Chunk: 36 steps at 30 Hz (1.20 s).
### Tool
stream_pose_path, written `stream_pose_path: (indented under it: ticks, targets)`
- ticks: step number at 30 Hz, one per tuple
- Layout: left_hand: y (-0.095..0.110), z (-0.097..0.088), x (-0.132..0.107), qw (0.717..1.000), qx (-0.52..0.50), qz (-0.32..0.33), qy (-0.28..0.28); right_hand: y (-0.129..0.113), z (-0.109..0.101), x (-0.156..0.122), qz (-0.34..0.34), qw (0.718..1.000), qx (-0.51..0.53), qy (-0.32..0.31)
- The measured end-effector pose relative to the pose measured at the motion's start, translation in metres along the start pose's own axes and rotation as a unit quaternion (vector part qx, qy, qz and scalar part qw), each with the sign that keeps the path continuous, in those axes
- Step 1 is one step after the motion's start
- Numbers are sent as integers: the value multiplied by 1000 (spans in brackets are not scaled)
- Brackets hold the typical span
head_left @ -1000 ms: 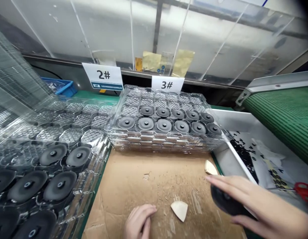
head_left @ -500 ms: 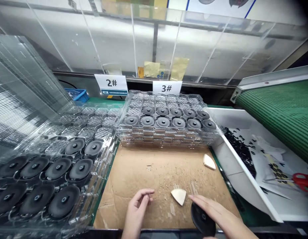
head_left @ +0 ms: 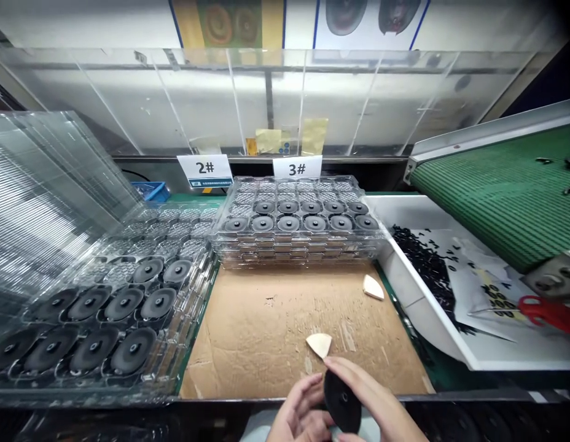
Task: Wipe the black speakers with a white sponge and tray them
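Two stacks of clear blister trays lie ahead of you: the left stack (head_left: 188, 319), its lid-like tray sheets propped up behind it, and the far stack (head_left: 294, 252) in front of the 3# card (head_left: 297, 167), with the 2# card (head_left: 204, 170) beside it. Both hold round black discs (head_left: 131, 350) with central hubs, set in rows of moulded pockets. To your right is a green ribbed belt (head_left: 501, 190), and below it a white bin (head_left: 405, 288) with black scraps (head_left: 423, 264) and red-handled scissors (head_left: 540, 311). A scuffed cardboard sheet (head_left: 248, 344) covers the bench in front of you, with two cream wedge offcuts on it: the far wedge (head_left: 373, 286) and the near wedge (head_left: 319, 344). Key relation: the held disc (head_left: 343, 400), matte black with a central hub, is at the bench's near edge, just below the near wedge and tilted almost edge-on, so its long axis looks roughly vertical. Your right hand (head_left: 372, 393) is closed over its upper right face and is the nearer hand; your left hand (head_left: 296, 411) cups its left edge, so both hands grasp it.
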<state>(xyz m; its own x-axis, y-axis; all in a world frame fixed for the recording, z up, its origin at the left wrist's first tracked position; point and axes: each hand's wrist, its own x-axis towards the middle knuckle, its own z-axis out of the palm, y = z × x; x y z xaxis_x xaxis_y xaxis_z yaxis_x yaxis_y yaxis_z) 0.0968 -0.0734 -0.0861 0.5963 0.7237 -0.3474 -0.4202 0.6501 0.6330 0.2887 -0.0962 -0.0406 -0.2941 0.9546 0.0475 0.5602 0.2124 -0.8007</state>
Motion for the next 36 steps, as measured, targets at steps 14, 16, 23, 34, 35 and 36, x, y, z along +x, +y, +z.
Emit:
stream_pose_path:
  ticks: [14,16,23,34,35,36]
  targets:
    - [1,0,0,998,-53,-29,-16,1,13,1,8,995,96,26]
    - [1,-1,1,997,-61,-37,-6,3,16,2,11,995,95,23]
    - [-3,-6,2,998,-51,-31,24,19,28,11,-41,998,53,7]
    - [8,-5,3,996,-4,16,85,9,29,32,-58,996,72,-9]
    - [9,-5,4,997,-16,21,79,5,26,34,-53,996,66,-16]
    - [11,-5,4,997,-27,24,75,0,23,37,-47,997,59,-22]
